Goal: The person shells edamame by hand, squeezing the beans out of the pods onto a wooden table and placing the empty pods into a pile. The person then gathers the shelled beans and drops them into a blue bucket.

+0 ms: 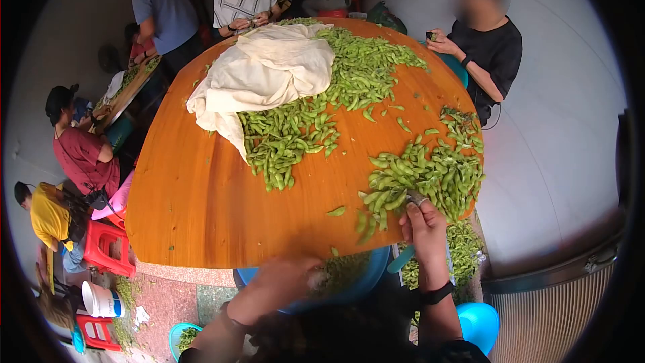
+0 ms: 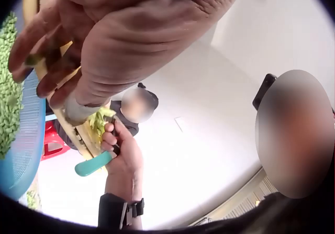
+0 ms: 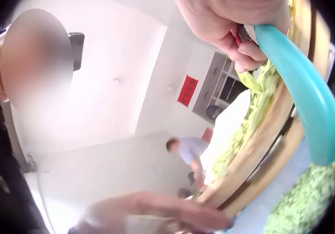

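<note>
My right hand (image 1: 423, 218) grips teal-handled scissors (image 1: 401, 259) at the near edge of the round wooden table (image 1: 201, 195). Its fingertips are in a pile of green bean pods (image 1: 430, 175). In the right wrist view the teal handle (image 3: 301, 90) runs under the curled fingers (image 3: 246, 51), and one pod (image 3: 251, 82) hangs by them. My left hand (image 1: 285, 281) is blurred, below the table edge and over a blue basin (image 1: 366, 281) of pods. In the left wrist view its fingers (image 2: 31, 40) hang loosely extended, with a green scrap at their tips, above the basin (image 2: 23, 155).
A white cloth (image 1: 262, 70) lies on a bigger heap of pods (image 1: 302, 128) mid-table. Several people sit round the far side, one in black (image 1: 487, 54) at right. Red stools (image 1: 107, 245), a white bucket (image 1: 99, 299) and a blue stool (image 1: 478, 323) stand on the floor.
</note>
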The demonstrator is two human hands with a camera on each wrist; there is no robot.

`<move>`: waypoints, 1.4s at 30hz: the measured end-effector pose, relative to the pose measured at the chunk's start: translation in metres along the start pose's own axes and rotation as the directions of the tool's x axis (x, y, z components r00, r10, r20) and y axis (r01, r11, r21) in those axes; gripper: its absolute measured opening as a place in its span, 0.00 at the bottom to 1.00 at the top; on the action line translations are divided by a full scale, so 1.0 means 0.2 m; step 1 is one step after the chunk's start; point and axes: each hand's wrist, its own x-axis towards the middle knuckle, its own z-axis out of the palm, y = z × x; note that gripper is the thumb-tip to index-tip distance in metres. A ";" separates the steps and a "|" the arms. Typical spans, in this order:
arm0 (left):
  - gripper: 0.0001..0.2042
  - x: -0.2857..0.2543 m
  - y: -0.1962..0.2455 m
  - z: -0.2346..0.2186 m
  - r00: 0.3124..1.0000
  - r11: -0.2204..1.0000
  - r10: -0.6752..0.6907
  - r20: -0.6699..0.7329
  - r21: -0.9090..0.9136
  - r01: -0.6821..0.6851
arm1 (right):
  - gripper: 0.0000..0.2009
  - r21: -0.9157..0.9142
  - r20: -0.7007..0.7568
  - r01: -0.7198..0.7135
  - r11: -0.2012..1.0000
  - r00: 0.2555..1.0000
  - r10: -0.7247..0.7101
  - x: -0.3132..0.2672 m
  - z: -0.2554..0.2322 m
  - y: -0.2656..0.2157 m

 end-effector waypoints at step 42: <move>0.19 0.13 0.01 0.26 0.830 0.975 -0.159 -0.535 -0.218 0.047 | 0.07 0.037 0.463 -0.210 0.977 0.870 0.169 -0.29 0.32 -0.01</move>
